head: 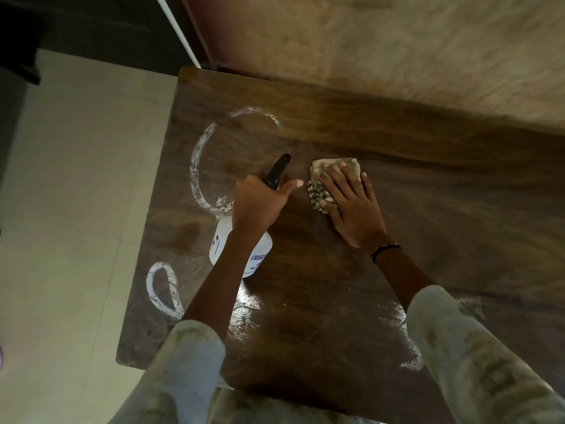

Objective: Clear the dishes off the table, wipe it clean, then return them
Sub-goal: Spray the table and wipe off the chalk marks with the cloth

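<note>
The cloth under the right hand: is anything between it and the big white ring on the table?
Yes. The spray bottle, gripped by the left hand, stands between the cloth and the white ring.

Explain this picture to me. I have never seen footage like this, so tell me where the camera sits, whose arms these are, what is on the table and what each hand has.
There is no machine here. A person wears one wide-angle camera on the head, so you look forward and down along their own two arms in pale sleeves.

The surface is a dark brown wooden table set against a wall. No dishes are on the part in view. A large white residue ring and a smaller white loop mark the wood, and the near edge shows white streaks.

The left hand grips a white plastic spray bottle with a black nozzle, its fingers curled round the neck. The right hand lies flat, fingers spread, pressing a folded checked cloth onto the table.
</note>
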Motion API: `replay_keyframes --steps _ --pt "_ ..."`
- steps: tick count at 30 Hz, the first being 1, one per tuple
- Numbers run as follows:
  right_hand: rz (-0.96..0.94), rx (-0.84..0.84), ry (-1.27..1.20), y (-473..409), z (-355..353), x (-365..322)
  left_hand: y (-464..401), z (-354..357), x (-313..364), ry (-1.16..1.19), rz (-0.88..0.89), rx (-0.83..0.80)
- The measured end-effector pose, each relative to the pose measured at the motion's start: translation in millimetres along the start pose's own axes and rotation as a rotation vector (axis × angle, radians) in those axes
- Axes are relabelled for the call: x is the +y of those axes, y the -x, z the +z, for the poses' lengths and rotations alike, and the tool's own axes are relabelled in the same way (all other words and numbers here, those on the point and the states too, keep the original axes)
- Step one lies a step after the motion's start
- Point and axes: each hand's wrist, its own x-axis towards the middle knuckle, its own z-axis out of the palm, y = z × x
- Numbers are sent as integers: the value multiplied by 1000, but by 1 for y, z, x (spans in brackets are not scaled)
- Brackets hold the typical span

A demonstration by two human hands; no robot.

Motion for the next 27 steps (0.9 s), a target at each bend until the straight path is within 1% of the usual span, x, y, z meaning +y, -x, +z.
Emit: replay_keyframes --steps 4,8,10,13,15,17,19,21,23,25,27 --pt "-22 0 8 -1 -3 2 -12 -2 3 -29 17 -13" --pt "-26 -1 22 -16 -8 14 -22 -6 3 -31 14 8" --pt "26 14 -11 -35 -15 22 -25 -10 3 -30 21 16" --pt "167 63 -83 -80 -28 25 -32 -19 2 -16 0 -6" --pt "249 82 -124 -115 -33 16 -35 -24 -1 -8 -2 -19" --pt "267 88 -140 -143 -32 -2 -39 -27 -4 6 8 -14" --pt "211 68 -132 -156 -28 -24 -41 -30 -8 0 19 -6" --pt "97 41 -98 -150 -20 -43 -44 -32 -12 -3 25 5" --pt "-41 16 -52 -125 -14 -50 -46 -34 -16 3 31 16" --pt "-148 -7 -27 -96 -11 -41 -47 -37 -19 -1 42 19" --pt "-157 -7 -20 -77 -14 -16 -49 -38 -21 -7 43 13"
